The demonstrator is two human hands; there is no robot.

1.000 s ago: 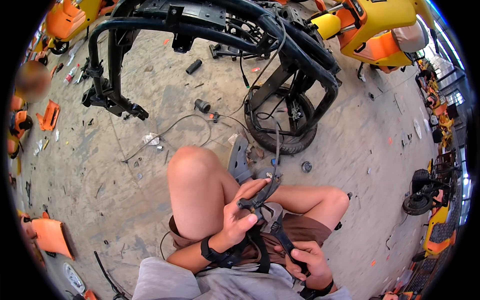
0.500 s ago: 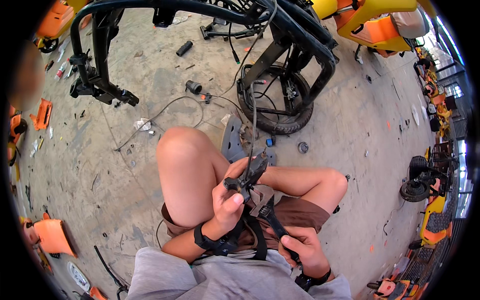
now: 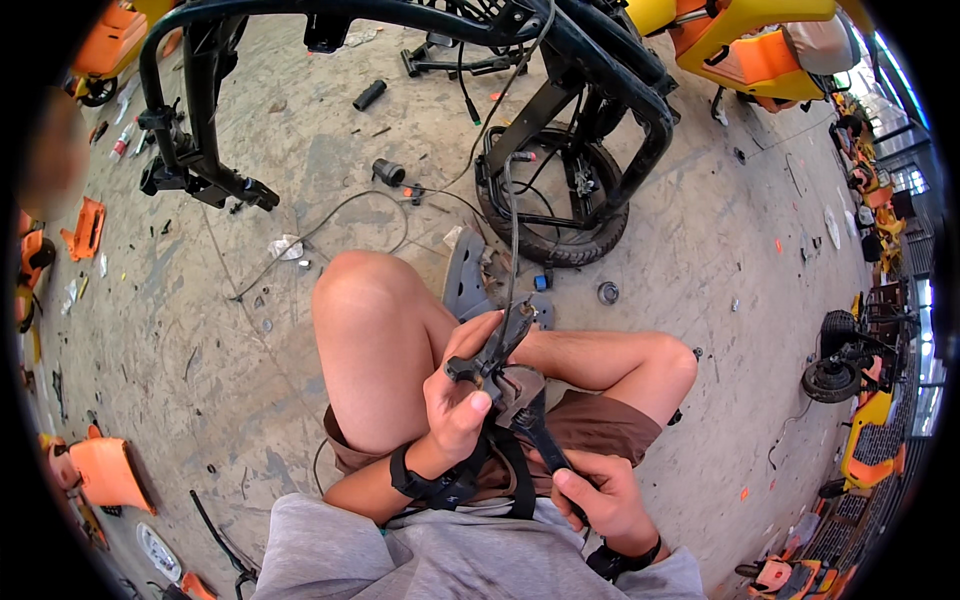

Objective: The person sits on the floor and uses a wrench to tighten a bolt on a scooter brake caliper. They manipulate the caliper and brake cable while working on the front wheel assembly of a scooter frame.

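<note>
Item: black brake lever assembly [image 3: 497, 348], held at lap level, centre of view, just above the brown shorts.

Left hand [image 3: 455, 400]: closed around the lever assembly, thumb pressed on its lower end, fingers wrapped behind. A black strap sits on the wrist.

Right hand [image 3: 595, 495]: closed on the handle of a black wrench [image 3: 535, 425], whose head meets a brownish round fitting at the lever's base.

Attached: a thin cable [image 3: 513, 235] runs from the lever's far tip away to the black scooter frame [image 3: 600, 95] and its small tyre [image 3: 560, 245], both far centre.

Surroundings: grey plastic panel [image 3: 463, 275] on the concrete beside the raised left knee; loose wire, a black cylinder [image 3: 387, 171] and small fasteners scattered far left; orange body panels [image 3: 100, 470] near left; yellow and orange scooter bodies [image 3: 760, 40] far right.

Step judged in hand: working a fastener on the lever with the wrench, the left hand bracing the part.

Next move calls for: a firm counter-hold by the left hand, the wrench head seated square on the fitting, and slack kept in the cable so it does not drag the lever off line.
</note>
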